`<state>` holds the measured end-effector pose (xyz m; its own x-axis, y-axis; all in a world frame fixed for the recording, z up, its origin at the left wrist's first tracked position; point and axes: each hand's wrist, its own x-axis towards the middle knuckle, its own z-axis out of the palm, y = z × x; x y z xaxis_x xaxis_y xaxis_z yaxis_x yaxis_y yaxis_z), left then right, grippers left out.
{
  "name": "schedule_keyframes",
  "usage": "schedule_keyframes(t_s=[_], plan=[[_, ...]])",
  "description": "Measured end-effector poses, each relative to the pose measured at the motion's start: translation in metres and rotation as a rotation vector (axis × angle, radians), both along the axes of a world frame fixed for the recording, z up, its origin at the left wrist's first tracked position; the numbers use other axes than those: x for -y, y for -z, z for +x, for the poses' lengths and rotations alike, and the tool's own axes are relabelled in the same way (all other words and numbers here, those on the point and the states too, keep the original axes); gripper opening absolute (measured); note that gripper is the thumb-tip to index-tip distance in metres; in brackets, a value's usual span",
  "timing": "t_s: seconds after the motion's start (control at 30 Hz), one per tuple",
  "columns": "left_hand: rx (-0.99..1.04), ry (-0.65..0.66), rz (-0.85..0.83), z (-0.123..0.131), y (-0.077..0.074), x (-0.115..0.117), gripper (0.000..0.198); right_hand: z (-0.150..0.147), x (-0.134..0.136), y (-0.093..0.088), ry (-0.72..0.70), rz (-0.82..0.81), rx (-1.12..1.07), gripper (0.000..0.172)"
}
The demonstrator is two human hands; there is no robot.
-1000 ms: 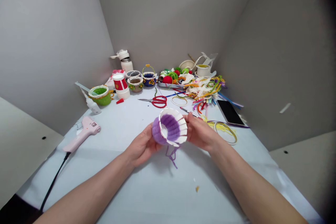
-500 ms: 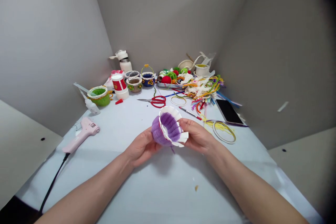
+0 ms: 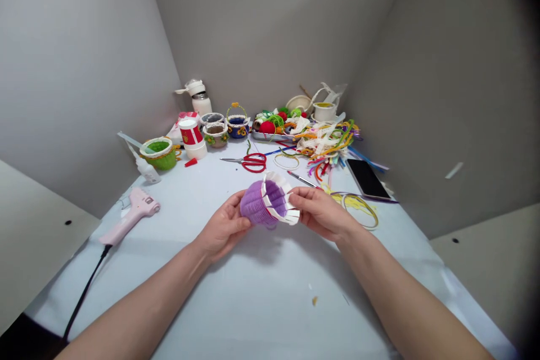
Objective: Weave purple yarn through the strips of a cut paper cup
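A paper cup wrapped in purple yarn [image 3: 254,205] is held on its side above the table, its mouth turned to the right. White cut strips flare around its rim, and purple yarn lines the inside. My left hand [image 3: 228,226] is closed around the base end, thumb on the near side. With fingers and thumb, my right hand [image 3: 314,209] pinches the white strips at the rim's right side. Some fingertips of both hands are hidden behind the cup.
Red-handled scissors [image 3: 253,162] and a pen [image 3: 304,179] lie beyond the cup. A pink glue gun [image 3: 134,215] rests at left, near a glue bottle [image 3: 147,170] and a green basket [image 3: 162,156]. Pipe cleaners [image 3: 329,143] and a phone [image 3: 367,179] are at right.
The cup has rolled and tilted in my hands, so more of its purple side shows and its mouth faces further right. My left thumb now lies along the near side.
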<state>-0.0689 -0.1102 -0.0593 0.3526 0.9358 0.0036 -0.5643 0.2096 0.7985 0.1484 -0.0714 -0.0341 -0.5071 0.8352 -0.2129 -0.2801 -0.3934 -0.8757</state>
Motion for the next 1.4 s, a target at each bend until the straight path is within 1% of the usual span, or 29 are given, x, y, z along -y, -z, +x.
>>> schedule_keyframes(t_s=[0.1,0.17,0.2,0.27,0.33,0.4,0.5,0.57,0.63,0.7,0.73,0.77,0.83,0.87,0.93,1.0,1.03,1.17,1.23,1.3,1.4], plan=[[-0.017,0.080,-0.039,0.000,0.002,0.002,0.063,-0.003,0.002,-0.001,-0.048,-0.064,-0.075,0.025],[-0.042,0.113,-0.057,0.000,0.003,0.003,0.063,-0.002,0.002,0.000,-0.078,-0.065,-0.101,0.024],[-0.053,0.107,-0.054,-0.001,0.004,0.003,0.063,-0.001,0.001,0.000,-0.074,-0.048,-0.103,0.024],[-0.073,0.040,-0.021,-0.002,0.004,0.001,0.063,0.002,-0.001,0.000,-0.035,-0.003,-0.084,0.027],[-0.106,-0.072,0.042,-0.003,0.004,-0.003,0.064,0.005,-0.003,0.001,0.005,0.016,-0.048,0.035],[-0.166,-0.162,0.111,-0.005,0.006,-0.006,0.066,0.005,-0.003,0.001,-0.001,0.011,-0.012,0.040],[-0.249,-0.202,0.177,-0.005,0.010,-0.008,0.062,0.002,0.000,0.003,-0.050,0.017,0.026,0.031],[-0.268,-0.192,0.191,-0.003,0.012,-0.007,0.059,-0.001,0.002,0.004,-0.060,0.010,0.031,0.023],[-0.268,-0.186,0.177,0.000,0.012,-0.005,0.060,-0.002,0.003,0.005,-0.057,-0.007,0.015,0.021],[-0.261,-0.160,0.127,0.001,0.010,-0.003,0.064,-0.001,0.002,0.006,-0.039,-0.002,0.006,0.020],[-0.245,-0.118,0.091,0.001,0.008,-0.002,0.066,0.001,0.001,0.005,-0.028,0.009,0.012,0.020],[-0.214,-0.048,0.052,-0.001,0.006,-0.002,0.069,0.003,0.000,0.005,-0.019,0.022,0.025,0.020],[-0.120,0.136,-0.029,-0.005,0.003,-0.002,0.070,0.006,-0.001,0.003,-0.022,0.046,0.055,0.019],[-0.069,0.212,-0.067,-0.008,0.002,-0.002,0.067,0.007,-0.001,0.001,-0.035,0.056,0.068,0.020],[-0.005,0.277,-0.133,-0.012,0.003,-0.003,0.053,0.008,0.000,-0.001,-0.069,0.068,0.089,0.021],[0.003,0.268,-0.164,-0.012,0.006,-0.004,0.044,0.008,0.000,-0.001,-0.076,0.070,0.090,0.022],[0.000,0.253,-0.163,-0.011,0.008,-0.005,0.043,0.007,0.000,-0.001,-0.070,0.068,0.083,0.023],[0.015,0.144,-0.101,-0.008,0.010,-0.007,0.051,0.009,-0.002,0.001,-0.046,0.056,0.073,0.029],[0.024,0.110,-0.077,-0.008,0.009,-0.008,0.055,0.010,-0.003,0.002,-0.041,0.061,0.083,0.028],[0.030,0.109,-0.074,-0.009,0.009,-0.008,0.058,0.008,-0.001,0.002,-0.022,0.052,0.066,0.025],[0.046,0.127,-0.097,-0.008,0.014,-0.006,0.057,-0.001,0.006,0.003,-0.013,-0.024,-0.063,0.025]])
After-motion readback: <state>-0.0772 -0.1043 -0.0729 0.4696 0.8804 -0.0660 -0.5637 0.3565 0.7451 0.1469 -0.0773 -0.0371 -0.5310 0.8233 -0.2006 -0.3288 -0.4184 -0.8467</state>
